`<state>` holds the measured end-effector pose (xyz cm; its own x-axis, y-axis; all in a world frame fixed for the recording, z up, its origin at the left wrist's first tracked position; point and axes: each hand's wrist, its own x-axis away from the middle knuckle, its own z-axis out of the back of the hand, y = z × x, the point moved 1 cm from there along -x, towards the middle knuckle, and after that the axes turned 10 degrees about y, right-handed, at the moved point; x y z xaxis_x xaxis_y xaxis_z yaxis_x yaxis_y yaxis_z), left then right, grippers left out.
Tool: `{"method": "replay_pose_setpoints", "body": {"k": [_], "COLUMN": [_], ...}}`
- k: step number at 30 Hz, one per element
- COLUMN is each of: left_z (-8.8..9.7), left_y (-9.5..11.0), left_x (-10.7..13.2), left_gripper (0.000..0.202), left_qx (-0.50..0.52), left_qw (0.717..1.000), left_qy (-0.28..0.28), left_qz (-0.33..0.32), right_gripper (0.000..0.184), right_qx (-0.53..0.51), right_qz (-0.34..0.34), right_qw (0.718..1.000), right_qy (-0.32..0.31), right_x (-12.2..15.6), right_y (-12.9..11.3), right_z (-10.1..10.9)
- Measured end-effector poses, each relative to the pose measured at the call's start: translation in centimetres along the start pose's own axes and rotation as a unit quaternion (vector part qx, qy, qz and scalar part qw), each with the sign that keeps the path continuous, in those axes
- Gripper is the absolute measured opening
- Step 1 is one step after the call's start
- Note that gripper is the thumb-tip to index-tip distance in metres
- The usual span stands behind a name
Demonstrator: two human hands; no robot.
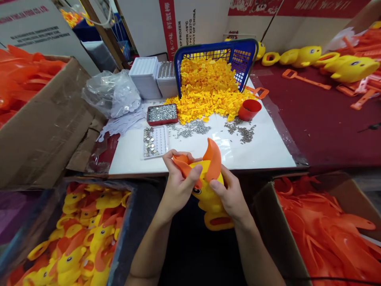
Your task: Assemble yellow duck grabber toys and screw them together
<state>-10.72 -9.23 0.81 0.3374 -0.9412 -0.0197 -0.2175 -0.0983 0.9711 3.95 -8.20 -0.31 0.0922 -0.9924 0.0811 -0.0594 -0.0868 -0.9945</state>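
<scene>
A yellow plastic toy animal with an eye print and a loop handle is held between both hands, in front of the table's near edge. Two orange ear-like pieces stand up from it, the taller orange piece on the right. My left hand is closed around the toy's left side, thumb pressed by the left orange piece. Closed on the right side, my right hand has its thumb at the base of the taller piece. The fingers behind the toy are partly hidden.
A blue basket spills small yellow parts onto the white table top. Nearby are a red tray of metal bits, a red cup and a white tray. Boxes of orange parts and finished-looking toys flank me.
</scene>
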Motion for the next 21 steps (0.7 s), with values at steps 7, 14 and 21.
{"method": "replay_pose_setpoints", "body": {"k": [7, 14, 21], "left_z": [0.8, 1.6, 1.1], "left_y": [-0.3, 0.1, -0.5], "left_x": [-0.7, -1.0, -0.6], "left_gripper": [0.049, 0.049, 0.049], "left_qx": [0.020, -0.012, 0.004], "left_qw": [0.998, 0.997, 1.000], "left_qy": [-0.052, -0.073, -0.020], "left_qz": [0.008, 0.001, -0.018], "right_gripper": [0.052, 0.050, 0.050], "right_qx": [0.042, 0.038, 0.014], "right_qz": [0.033, 0.025, -0.003], "right_qw": [0.998, 0.999, 1.000], "right_qy": [0.021, -0.007, -0.013], "right_x": [0.7, 0.8, 0.6], "right_y": [-0.7, -0.6, 0.2], "right_z": [0.1, 0.0, 0.1]}}
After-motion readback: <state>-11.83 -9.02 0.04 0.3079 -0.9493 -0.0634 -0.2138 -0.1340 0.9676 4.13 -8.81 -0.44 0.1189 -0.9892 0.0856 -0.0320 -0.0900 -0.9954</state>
